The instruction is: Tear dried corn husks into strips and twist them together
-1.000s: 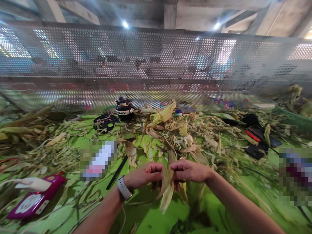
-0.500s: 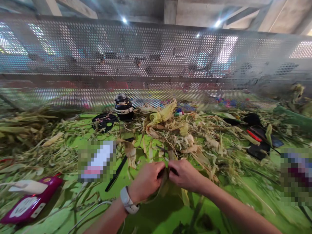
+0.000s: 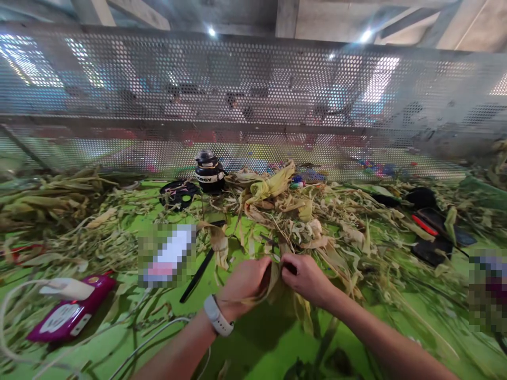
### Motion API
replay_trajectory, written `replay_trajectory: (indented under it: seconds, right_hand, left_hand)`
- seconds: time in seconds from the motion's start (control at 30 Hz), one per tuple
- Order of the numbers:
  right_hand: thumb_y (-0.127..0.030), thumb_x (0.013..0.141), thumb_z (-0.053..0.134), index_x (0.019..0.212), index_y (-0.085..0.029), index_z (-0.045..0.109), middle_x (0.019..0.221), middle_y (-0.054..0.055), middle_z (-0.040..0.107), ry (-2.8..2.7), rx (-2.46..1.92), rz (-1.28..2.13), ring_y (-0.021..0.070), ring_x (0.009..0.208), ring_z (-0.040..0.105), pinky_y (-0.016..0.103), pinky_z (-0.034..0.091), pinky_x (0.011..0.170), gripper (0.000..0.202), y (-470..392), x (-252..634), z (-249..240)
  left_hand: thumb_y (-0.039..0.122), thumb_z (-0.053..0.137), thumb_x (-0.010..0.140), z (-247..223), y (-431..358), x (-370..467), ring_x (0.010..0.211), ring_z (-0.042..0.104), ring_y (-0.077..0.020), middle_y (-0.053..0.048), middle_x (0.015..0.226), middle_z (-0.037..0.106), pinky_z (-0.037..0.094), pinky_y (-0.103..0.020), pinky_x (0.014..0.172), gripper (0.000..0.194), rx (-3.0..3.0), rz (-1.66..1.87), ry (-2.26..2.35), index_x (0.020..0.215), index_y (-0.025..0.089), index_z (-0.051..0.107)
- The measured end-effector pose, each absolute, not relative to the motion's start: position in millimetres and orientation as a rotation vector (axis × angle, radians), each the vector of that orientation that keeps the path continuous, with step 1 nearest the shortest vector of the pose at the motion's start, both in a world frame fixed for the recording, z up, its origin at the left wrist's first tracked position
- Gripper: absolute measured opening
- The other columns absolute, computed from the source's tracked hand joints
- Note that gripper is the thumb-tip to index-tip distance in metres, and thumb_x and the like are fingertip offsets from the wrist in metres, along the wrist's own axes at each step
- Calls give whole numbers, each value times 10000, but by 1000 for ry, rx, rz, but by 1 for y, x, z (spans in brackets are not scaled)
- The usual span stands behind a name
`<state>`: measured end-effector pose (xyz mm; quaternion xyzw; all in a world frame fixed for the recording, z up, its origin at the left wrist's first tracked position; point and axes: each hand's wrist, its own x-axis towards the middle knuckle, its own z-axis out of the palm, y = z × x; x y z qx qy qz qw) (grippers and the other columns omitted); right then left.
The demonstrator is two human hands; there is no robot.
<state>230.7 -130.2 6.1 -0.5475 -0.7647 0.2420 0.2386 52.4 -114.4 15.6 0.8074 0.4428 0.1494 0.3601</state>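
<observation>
My left hand (image 3: pixel 246 282), with a white watch on the wrist, is closed on a pale corn husk strip (image 3: pixel 276 285) near the front middle of the green table. My right hand (image 3: pixel 307 278) pinches the same husk from the other side, its fingertips close to those of the left. The strip hangs down between the two hands; the fingers hide its upper part. Just beyond them lies a loose heap of dry corn husks (image 3: pixel 273 190), yellowish and curled. A long dark strip (image 3: pixel 198 274) lies on the table left of my left hand.
A magenta power strip (image 3: pixel 71 309) with a white plug and cables lies at left, near a blurred-out phone (image 3: pixel 172 253). A black jar (image 3: pixel 209 171) stands before the perforated metal screen (image 3: pixel 253 79). Dark items (image 3: pixel 433 232), one red-edged, lie right. Husk scraps cover much of the green table (image 3: pixel 269 348).
The view has turned slightly left, so everything sits farther right in it. Both hands keep hold of the husk strip, which shows a little more between them.
</observation>
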Motion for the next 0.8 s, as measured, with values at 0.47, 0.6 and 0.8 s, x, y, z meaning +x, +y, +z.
replay_trajectory:
  seconds: [0.47, 0.6, 0.8]
  right_hand:
    - [-264, 779, 455, 705, -186, 566, 565, -28, 509, -1751, -1443, 747, 119, 532, 443, 221, 329, 518, 154, -125, 235, 3]
    - [-276, 690, 580, 675, -189, 597, 501, -37, 527, -1229, -1478, 695, 114, 456, 427, 225, 306, 459, 90, -106, 268, 11]
    - [-330, 643, 609, 580, -211, 443, 440, -69, 433, -720, -1352, 727, 84, 401, 374, 201, 261, 379, 214, -79, 332, 34]
  left_hand:
    - [184, 401, 837, 2, -104, 54, 566, 506, -145, -13, 610, 557, 308, -241, 546, 175, 2130, 612, 1345, 718, 183, 528]
    - [215, 381, 862, 12, -87, 31, 630, 578, -209, -68, 674, 621, 313, -279, 568, 204, 2104, 570, 1835, 772, 183, 562]
    - [274, 558, 751, 26, -66, 0, 568, 580, -168, 19, 543, 547, 393, -245, 553, 148, 1137, 1113, 1546, 635, 200, 505]
